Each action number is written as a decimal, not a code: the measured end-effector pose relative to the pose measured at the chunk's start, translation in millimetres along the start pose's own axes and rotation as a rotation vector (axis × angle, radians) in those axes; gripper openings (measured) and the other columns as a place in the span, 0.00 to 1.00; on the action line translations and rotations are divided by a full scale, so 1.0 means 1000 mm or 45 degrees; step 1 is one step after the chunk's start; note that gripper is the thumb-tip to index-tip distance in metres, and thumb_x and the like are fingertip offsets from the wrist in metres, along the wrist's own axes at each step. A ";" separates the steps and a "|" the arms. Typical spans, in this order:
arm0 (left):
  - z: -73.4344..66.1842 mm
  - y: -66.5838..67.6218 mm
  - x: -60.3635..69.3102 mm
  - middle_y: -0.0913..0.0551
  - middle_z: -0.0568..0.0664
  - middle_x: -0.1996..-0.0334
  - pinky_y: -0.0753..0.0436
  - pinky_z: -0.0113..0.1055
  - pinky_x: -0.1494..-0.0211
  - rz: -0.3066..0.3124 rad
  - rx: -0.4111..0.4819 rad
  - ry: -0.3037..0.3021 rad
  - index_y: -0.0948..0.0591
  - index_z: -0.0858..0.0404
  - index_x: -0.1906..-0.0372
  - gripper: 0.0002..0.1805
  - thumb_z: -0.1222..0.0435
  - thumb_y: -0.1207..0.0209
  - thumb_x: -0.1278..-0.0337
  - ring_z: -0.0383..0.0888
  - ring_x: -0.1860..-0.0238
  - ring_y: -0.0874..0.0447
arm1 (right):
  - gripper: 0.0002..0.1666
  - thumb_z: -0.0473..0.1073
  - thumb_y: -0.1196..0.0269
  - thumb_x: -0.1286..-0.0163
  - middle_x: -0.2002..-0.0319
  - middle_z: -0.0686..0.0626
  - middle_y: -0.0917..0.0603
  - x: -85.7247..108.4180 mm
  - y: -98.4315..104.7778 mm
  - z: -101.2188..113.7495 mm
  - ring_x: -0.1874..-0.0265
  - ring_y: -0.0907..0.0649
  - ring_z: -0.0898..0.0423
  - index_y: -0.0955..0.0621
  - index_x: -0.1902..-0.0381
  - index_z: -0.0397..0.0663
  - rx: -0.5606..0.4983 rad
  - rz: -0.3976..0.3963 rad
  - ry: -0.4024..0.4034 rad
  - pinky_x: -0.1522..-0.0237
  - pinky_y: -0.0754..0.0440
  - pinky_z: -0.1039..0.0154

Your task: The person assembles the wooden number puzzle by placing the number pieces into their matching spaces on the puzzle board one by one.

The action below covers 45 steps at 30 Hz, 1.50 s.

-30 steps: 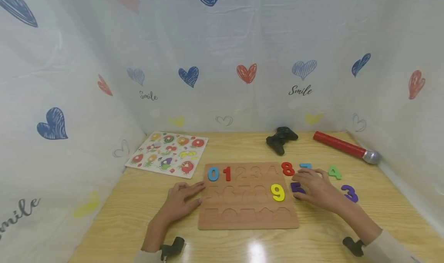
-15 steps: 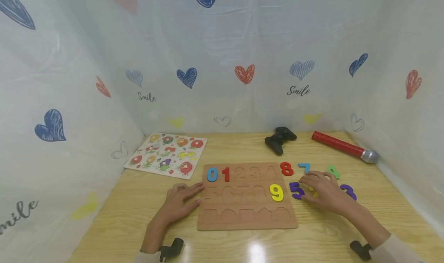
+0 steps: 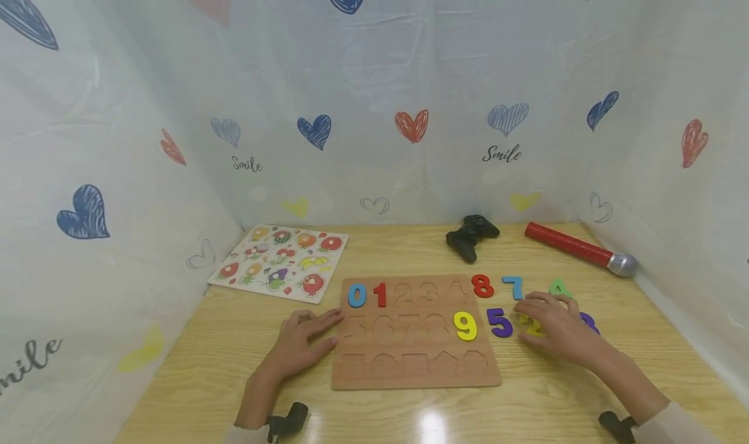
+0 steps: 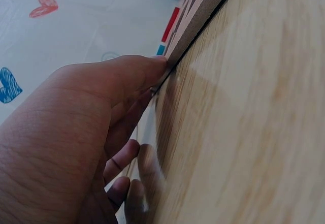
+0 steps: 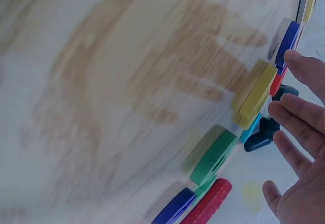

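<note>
A wooden number board (image 3: 404, 369) lies on the table, with a blue 0 (image 3: 357, 295), a red 1 (image 3: 380, 295) and a yellow 9 (image 3: 465, 326) on it. My left hand (image 3: 301, 341) rests at its left edge, fingertips touching the side. To the right of the board my right hand (image 3: 558, 327) is over a yellow 2 (image 3: 535, 328), partly covering it. In the right wrist view its fingers are spread and extended near the yellow 2 (image 5: 254, 94), gripping nothing. A purple 5 (image 3: 500, 323) lies just left of that hand.
Around the right hand lie a red 8 (image 3: 482, 286), a light blue 7 (image 3: 513, 287), a green 4 (image 3: 560, 287) and a half-hidden purple 3 (image 3: 589, 322). Behind are a black game controller (image 3: 471, 237) and a red microphone (image 3: 570, 244). A fruit puzzle board (image 3: 281, 262) lies back left.
My right hand has moved right, from over the purple 5 to over the yellow 2, uncovering the 5 and the light blue 7. The left hand has stayed at the board's edge.
</note>
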<state>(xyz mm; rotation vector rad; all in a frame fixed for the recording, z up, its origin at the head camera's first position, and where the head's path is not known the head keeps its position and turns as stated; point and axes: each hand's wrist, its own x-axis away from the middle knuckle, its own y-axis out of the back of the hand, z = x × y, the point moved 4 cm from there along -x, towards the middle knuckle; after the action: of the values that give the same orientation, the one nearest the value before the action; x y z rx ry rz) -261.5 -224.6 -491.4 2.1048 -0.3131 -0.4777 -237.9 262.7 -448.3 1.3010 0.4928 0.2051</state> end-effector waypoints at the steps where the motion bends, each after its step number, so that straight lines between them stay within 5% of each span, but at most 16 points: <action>1: 0.000 0.000 0.000 0.27 0.36 0.31 0.40 0.54 0.45 -0.001 -0.002 -0.001 0.22 0.44 0.33 0.26 0.48 0.39 0.35 0.46 0.44 0.37 | 0.27 0.48 0.24 0.44 0.46 0.43 0.17 0.001 0.000 -0.001 0.39 0.29 0.37 0.16 0.47 0.46 0.001 0.003 -0.003 0.44 0.44 0.30; 28: 0.002 -0.001 0.000 0.28 0.35 0.31 0.39 0.53 0.46 -0.006 0.000 -0.001 0.22 0.44 0.33 0.26 0.47 0.39 0.35 0.46 0.43 0.37 | 0.28 0.52 0.22 0.47 0.48 0.44 0.16 0.009 0.001 -0.019 0.39 0.29 0.36 0.15 0.50 0.49 -0.054 0.038 -0.052 0.46 0.46 0.29; 45: 0.003 -0.001 0.000 0.28 0.35 0.31 0.40 0.53 0.45 -0.008 0.014 -0.010 0.22 0.44 0.33 0.26 0.47 0.38 0.35 0.46 0.43 0.37 | 0.29 0.52 0.22 0.48 0.49 0.42 0.15 -0.001 0.009 -0.008 0.40 0.30 0.36 0.14 0.50 0.45 -0.023 -0.019 0.000 0.45 0.45 0.28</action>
<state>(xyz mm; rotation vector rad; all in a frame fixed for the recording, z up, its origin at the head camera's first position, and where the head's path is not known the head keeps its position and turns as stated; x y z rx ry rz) -262.9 -225.7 -493.9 2.1155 -0.3140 -0.4891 -241.6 271.3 -441.1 1.2794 0.4994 0.1971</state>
